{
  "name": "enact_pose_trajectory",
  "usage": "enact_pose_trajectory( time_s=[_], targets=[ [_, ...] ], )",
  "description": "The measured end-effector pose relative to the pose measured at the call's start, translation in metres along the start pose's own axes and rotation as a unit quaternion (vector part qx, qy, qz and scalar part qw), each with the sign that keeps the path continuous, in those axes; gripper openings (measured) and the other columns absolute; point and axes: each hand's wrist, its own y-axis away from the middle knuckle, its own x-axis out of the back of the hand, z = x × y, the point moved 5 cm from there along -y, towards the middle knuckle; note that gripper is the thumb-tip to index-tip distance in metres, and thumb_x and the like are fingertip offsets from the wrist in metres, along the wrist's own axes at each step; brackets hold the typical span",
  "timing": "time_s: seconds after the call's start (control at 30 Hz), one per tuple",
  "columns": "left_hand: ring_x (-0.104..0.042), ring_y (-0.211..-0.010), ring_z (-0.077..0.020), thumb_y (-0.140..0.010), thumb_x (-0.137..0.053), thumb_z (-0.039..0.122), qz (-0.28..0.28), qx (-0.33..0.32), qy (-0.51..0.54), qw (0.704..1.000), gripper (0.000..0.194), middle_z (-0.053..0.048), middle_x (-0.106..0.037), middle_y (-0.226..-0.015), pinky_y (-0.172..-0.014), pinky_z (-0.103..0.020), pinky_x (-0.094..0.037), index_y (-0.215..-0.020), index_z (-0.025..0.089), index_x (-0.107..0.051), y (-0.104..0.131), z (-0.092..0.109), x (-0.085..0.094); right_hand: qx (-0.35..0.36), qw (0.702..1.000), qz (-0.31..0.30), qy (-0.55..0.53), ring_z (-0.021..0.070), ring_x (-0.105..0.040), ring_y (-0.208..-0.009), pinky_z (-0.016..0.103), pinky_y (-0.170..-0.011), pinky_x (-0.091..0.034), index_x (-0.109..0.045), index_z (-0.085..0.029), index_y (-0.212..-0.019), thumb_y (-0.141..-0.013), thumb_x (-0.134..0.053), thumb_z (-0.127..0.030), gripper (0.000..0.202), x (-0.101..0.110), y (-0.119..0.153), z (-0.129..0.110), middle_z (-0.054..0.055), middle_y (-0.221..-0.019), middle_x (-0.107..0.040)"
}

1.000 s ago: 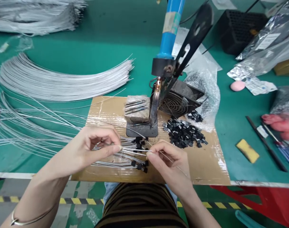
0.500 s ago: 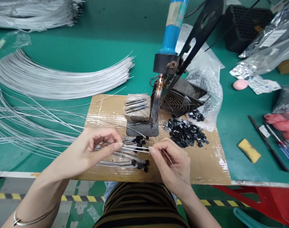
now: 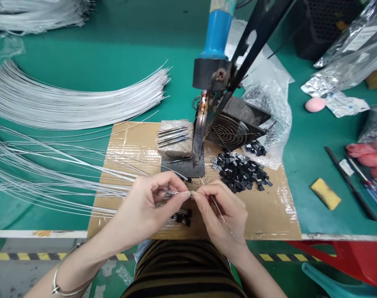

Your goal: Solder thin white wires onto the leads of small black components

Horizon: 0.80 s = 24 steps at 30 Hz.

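Observation:
Thumb and fingertips of my left hand (image 3: 159, 203) pinch thin white wires close to their ends. Just to its right, my right hand (image 3: 224, 217) is closed, its thumb and forefinger pressed at the wire tips, almost touching the left fingertips. A thin strand of solder wire (image 3: 218, 210) runs through the right hand, its free end poking up above the forefinger. The very tips of the wires are hidden between the fingers. Under and behind the hands, finished-looking wires with black connectors (image 3: 184, 218) lie on the cardboard (image 3: 269, 215).
A blue-handled soldering iron (image 3: 218, 37) hangs in a stand, tip down, over a dark metal base (image 3: 199, 167). Beside it are a block with metal bits (image 3: 174, 151), a small fan (image 3: 228, 132) and loose black connectors (image 3: 242, 171). A white wire bundle (image 3: 83, 103) and a yellow sponge (image 3: 325, 193) lie around.
My left hand has slid right along the wires until its fingertips meet the right hand's. The right hand stays nearly in place. The view has shifted slightly.

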Motion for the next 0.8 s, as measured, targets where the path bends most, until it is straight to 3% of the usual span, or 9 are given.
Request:
enact_pose_trajectory(
  time_s=[0.07,0.17,0.23,0.33,0.43,0.6,0.8],
  targets=[
    [-0.052,-0.056,-0.013,-0.09,-0.07,0.033,0.021,0.002,0.01,1.0,0.015,0.0,-0.066,-0.068,-0.049,-0.025,-0.037,-0.079,0.023,-0.072,-0.002,0.0,0.002,-0.042,0.999,0.012,-0.032,0.0135,-0.057,-0.065,0.028,-0.061,-0.05,-0.07,-0.022,-0.09,-0.103,-0.064,-0.026,0.015,0.003,0.002,0.006,-0.002,-0.075,-0.06],
    [-0.035,-0.047,-0.0101,-0.088,-0.072,0.034,0.055,0.0,0.004,0.998,0.015,0.004,-0.056,-0.057,-0.043,-0.025,-0.024,-0.077,0.024,-0.072,-0.004,-0.001,0.004,-0.123,0.979,0.038,-0.16,0.014,-0.058,-0.061,0.028,-0.053,-0.051,-0.077,-0.022,-0.102,-0.112,-0.039,-0.045,0.046,0.006,0.005,0.017,0.002,-0.082,-0.061],
    [-0.039,-0.048,-0.0104,-0.087,-0.074,0.034,0.069,-0.001,0.009,0.998,0.014,0.003,-0.06,-0.06,-0.043,-0.024,-0.027,-0.078,0.024,-0.073,-0.005,-0.003,0.006,-0.165,0.958,0.057,-0.226,0.0142,-0.06,-0.061,0.027,-0.049,-0.051,-0.08,-0.021,-0.101,-0.113,-0.03,-0.05,0.059,0.007,0.006,0.022,0.004,-0.084,-0.063],
    [-0.052,-0.055,-0.0131,-0.085,-0.075,0.034,0.08,0.003,0.02,0.997,0.012,0.0,-0.067,-0.067,-0.048,-0.025,-0.037,-0.079,0.024,-0.074,-0.005,-0.005,0.007,-0.191,0.953,0.058,-0.229,0.0137,-0.063,-0.062,0.025,-0.05,-0.056,-0.083,-0.021,-0.098,-0.11,-0.049,-0.045,0.043,0.004,0.003,0.021,0.004,-0.081,-0.066],
    [-0.056,-0.055,-0.0139,-0.087,-0.075,0.034,0.085,0.001,0.018,0.996,0.012,0.0,-0.068,-0.067,-0.048,-0.026,-0.04,-0.08,0.025,-0.074,-0.004,-0.006,0.007,-0.197,0.952,0.033,-0.23,0.0119,-0.067,-0.063,0.023,-0.055,-0.061,-0.084,-0.023,-0.102,-0.103,-0.065,-0.035,0.023,-0.004,-0.001,0.016,0.003,-0.085,-0.072],
    [-0.066,-0.063,-0.0145,-0.093,-0.072,0.032,0.074,-0.012,0.045,0.996,0.01,0.0,-0.074,-0.074,-0.056,-0.024,-0.052,-0.086,0.025,-0.074,-0.002,-0.005,0.002,-0.227,0.923,0.008,-0.309,0.0135,-0.075,-0.069,0.024,-0.064,-0.067,-0.086,-0.026,-0.106,-0.099,-0.072,-0.03,0.015,-0.02,0.0,0.015,0.003,-0.091,-0.08],
    [-0.069,-0.067,-0.0159,-0.098,-0.068,0.033,0.099,-0.003,-0.013,0.995,0.014,-0.001,-0.073,-0.075,-0.056,-0.024,-0.05,-0.091,0.022,-0.07,0.007,-0.008,-0.002,-0.251,0.892,0.026,-0.376,0.0085,-0.071,-0.063,0.016,-0.06,-0.064,-0.086,-0.026,-0.101,-0.095,-0.079,-0.029,0.01,-0.026,0.004,0.02,0.0,-0.08,-0.08]
  ],
)
